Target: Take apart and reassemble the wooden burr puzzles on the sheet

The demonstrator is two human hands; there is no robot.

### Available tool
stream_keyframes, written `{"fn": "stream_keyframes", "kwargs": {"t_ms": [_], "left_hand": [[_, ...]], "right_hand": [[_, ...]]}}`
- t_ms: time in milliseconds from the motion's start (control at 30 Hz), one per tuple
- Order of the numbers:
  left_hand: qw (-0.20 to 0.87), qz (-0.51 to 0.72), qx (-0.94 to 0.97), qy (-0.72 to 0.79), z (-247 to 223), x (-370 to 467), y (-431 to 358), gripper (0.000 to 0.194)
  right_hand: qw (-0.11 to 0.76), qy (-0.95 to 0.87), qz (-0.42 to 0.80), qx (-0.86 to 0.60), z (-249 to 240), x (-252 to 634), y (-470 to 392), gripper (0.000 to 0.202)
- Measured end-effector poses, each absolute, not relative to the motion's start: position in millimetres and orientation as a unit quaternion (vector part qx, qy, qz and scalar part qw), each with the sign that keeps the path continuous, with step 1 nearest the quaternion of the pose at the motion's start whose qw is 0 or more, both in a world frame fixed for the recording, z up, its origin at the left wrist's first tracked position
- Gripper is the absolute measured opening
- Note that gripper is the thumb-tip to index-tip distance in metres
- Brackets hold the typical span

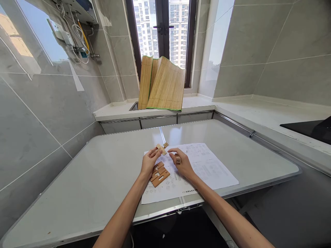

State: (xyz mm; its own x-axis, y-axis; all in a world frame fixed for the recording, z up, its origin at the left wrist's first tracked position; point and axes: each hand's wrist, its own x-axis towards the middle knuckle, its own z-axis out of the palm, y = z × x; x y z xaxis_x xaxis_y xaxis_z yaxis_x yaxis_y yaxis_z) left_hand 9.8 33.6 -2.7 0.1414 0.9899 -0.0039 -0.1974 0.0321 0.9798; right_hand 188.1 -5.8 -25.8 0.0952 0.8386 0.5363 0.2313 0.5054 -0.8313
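Note:
My left hand [150, 162] pinches a small pale wooden puzzle piece [162, 149] between thumb and fingers, above a printed sheet. Close to that piece, my right hand [184, 164] has its thumb and index finger curved with a gap between them. A small wooden block [178, 159] with a dark mark like a 2 or Z sits in the right hand, apparently held by it. Just beyond the pale piece is a small darker wooden piece [166, 145]; whether they touch, I cannot tell. Brown slotted wooden pieces [160, 176] lie on the sheet beside my left wrist.
The printed paper sheet [217, 174] lies on a white folding table [111, 165] with a seam down its middle. Behind stands a folded bamboo mat [165, 84] on the white counter [199, 100], before a window. A black cooktop [312, 129] is at right.

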Motion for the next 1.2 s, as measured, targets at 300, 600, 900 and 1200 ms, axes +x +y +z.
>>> {"fn": "stream_keyframes", "kwargs": {"t_ms": [300, 600, 900, 1200], "left_hand": [[0.606, 0.495, 0.490, 0.385, -2.1, 13.2, 33.5, 0.046], [0.541, 0.459, 0.559, 0.430, -3.6, 11.9, 33.3, 0.056], [0.524, 0.413, 0.636, 0.387, -3.0, 15.4, 26.8, 0.054], [0.524, 0.427, 0.622, 0.395, -3.8, 15.7, 28.5, 0.055]], "right_hand": [[0.614, -0.453, 0.520, -0.385, -24.4, 190.7, -3.3, 0.040], [0.657, -0.345, 0.623, -0.250, -18.7, 196.3, 1.2, 0.037], [0.671, -0.328, 0.612, -0.259, -18.7, 191.8, 0.1, 0.024], [0.648, -0.335, 0.629, -0.269, -18.4, 192.9, -0.2, 0.038]]}}
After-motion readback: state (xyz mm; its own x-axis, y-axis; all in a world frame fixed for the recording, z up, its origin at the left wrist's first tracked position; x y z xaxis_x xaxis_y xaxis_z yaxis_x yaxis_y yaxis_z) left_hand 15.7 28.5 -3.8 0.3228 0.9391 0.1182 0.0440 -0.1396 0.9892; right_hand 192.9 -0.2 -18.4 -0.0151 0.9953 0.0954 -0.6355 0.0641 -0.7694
